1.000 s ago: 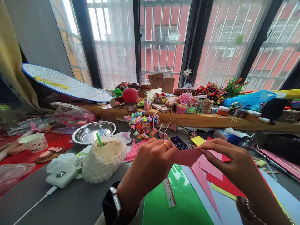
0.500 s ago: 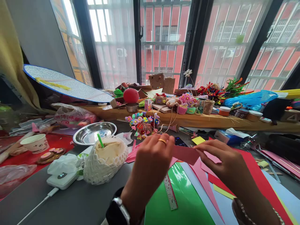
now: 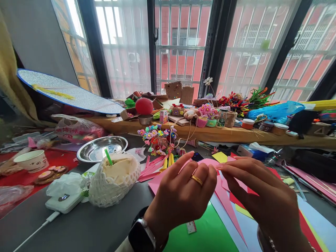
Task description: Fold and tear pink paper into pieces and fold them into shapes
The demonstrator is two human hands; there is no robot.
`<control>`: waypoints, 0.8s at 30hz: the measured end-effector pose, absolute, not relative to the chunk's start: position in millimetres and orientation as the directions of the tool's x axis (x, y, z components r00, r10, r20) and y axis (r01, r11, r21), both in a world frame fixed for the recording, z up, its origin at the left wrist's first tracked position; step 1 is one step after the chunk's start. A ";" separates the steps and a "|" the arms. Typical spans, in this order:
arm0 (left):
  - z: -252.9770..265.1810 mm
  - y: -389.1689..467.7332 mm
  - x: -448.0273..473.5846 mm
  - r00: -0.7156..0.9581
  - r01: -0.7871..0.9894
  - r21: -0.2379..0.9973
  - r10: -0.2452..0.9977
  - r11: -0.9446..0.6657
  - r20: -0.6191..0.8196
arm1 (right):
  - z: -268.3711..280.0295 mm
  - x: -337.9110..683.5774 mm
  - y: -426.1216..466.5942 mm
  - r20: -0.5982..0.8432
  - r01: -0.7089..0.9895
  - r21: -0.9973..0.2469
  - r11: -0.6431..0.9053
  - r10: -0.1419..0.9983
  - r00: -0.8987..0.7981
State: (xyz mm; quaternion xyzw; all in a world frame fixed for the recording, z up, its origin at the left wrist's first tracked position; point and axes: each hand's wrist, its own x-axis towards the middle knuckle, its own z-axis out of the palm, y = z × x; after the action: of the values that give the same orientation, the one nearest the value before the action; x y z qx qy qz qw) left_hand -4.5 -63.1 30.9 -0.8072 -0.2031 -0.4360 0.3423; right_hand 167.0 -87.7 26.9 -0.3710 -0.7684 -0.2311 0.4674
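Note:
My left hand (image 3: 187, 189) is curled closed, with a gold ring and a watch (image 3: 143, 232) at its wrist. Its index finger points up and its other fingertips meet those of my right hand (image 3: 259, 192). Between the fingertips a sliver of pink paper (image 3: 217, 168) shows; most of this piece is hidden by my fingers. A pink sheet (image 3: 155, 182) shows behind my left hand. Under both hands are a glossy green sheet (image 3: 210, 232) and the end of a patterned ruler (image 3: 191, 226). Pink offcuts (image 3: 232, 210) lie over white paper near my right hand.
A coconut (image 3: 118, 170) in white foam netting with a green straw stands left, near a metal plate (image 3: 102, 148) and a white charger (image 3: 64, 203). Small crafted flowers (image 3: 159, 136) stand behind my hands. A crowded wooden ledge (image 3: 157, 128) runs below the windows.
The pink paper strip, earlier stretched flat between my hands, is now mostly hidden in my fingers. My left hand has moved right, and its index finger has lifted.

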 end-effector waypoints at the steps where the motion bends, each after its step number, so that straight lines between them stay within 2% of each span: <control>1: 32.1 -63.1 -5.4 0.529 0.631 -0.374 0.025 -0.680 0.848 | 27.6 168.6 -89.2 0.897 0.806 0.001 0.592 0.356 -0.263; 5: 33.3 -62.6 -6.3 0.493 0.661 -0.351 0.031 -0.663 0.869 | 31.8 175.4 -92.0 0.912 0.867 -0.074 0.494 0.385 -0.142; 9: 30.6 -64.8 -2.3 0.519 0.618 -0.362 0.017 -0.698 0.855 | 31.6 173.4 -87.8 0.871 0.824 -0.039 0.566 0.424 -0.250; 12: 31.1 -67.7 -1.3 0.524 0.589 -0.353 0.011 -0.727 0.851 | 29.1 169.4 -85.6 0.858 0.770 -0.022 0.637 0.408 -0.313; 14: 33.6 -68.1 -4.3 0.518 0.598 -0.343 0.022 -0.724 0.855 | 28.7 169.4 -86.2 0.869 0.775 -0.011 0.632 0.390 -0.305; 19: 42.1 -60.4 -21.2 0.497 0.704 -0.356 0.068 -0.615 0.865 | 29.7 180.2 -87.0 0.891 0.865 -0.050 0.499 0.413 -0.187; 24: 44.1 -50.9 -28.8 0.434 0.785 -0.304 0.129 -0.540 0.892 | 24.9 186.0 -76.9 0.885 0.883 -0.065 0.464 0.436 -0.164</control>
State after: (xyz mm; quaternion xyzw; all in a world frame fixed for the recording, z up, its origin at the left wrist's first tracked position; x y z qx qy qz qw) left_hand -28.8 -50.9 44.1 -0.7600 -0.3006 -0.4389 0.3734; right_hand 186.0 -76.9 24.9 -0.4562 -0.7226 -0.2443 0.4582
